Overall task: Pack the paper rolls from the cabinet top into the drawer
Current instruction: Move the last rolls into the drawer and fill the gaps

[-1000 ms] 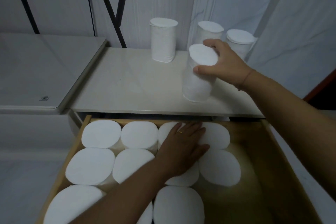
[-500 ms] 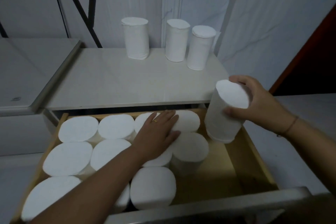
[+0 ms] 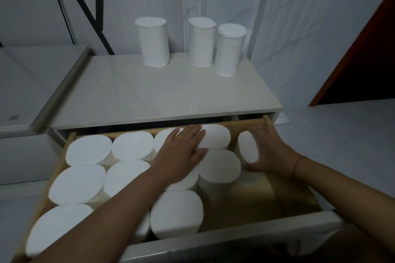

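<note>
Drawer (image 3: 256, 203) packed with paper rolls (image 3: 88, 149), left hand (image 3: 181, 156) flat on them, fingers together, right hand (image 3: 271, 151) curled round held roll (image 3: 248, 147)

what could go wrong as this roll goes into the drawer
1. The tilted roll in the right hand may wedge against the packed rolls rather than stand upright.
2. The left hand lies flat on the soft packed rolls and could squash them.
3. Three rolls wait on the cabinet top; the free strip of the drawer looks narrow, so they may not all fit.
</note>
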The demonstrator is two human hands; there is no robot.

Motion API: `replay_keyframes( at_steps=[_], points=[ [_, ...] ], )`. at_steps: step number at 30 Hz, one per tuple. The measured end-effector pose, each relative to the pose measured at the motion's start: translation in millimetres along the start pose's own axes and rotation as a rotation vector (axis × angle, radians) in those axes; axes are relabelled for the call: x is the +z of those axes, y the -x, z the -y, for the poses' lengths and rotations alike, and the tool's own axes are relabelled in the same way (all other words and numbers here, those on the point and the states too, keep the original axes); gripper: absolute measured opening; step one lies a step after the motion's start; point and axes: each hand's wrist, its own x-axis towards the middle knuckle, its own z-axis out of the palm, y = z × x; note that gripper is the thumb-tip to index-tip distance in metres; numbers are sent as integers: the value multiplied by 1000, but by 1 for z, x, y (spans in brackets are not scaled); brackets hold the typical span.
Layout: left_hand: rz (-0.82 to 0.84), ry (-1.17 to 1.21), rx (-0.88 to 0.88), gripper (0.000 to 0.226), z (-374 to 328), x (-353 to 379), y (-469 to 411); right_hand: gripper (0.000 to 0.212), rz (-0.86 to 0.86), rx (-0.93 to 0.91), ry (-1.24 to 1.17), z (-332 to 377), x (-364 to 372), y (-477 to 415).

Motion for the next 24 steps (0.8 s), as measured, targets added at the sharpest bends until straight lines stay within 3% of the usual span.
replay_keyframes(
  at_steps=[3, 7, 11, 15, 24],
  points=[
    [0, 6, 3, 54, 0, -1, 0, 80, 176, 12, -17, 3, -17, -5],
    [8, 8, -9, 54, -2, -2, 1, 41, 262, 139, -64, 9, -32, -14],
    [7, 13, -6, 54, -2, -2, 2, 25, 447, 246, -14, 16, -34, -9],
    [13, 6, -2, 55, -1, -2, 1, 29, 611, 401, -122, 19, -39, 7],
    [4, -5, 11, 55, 0, 0, 0, 32, 753, 444, -477, 17, -31, 34]
  ],
)
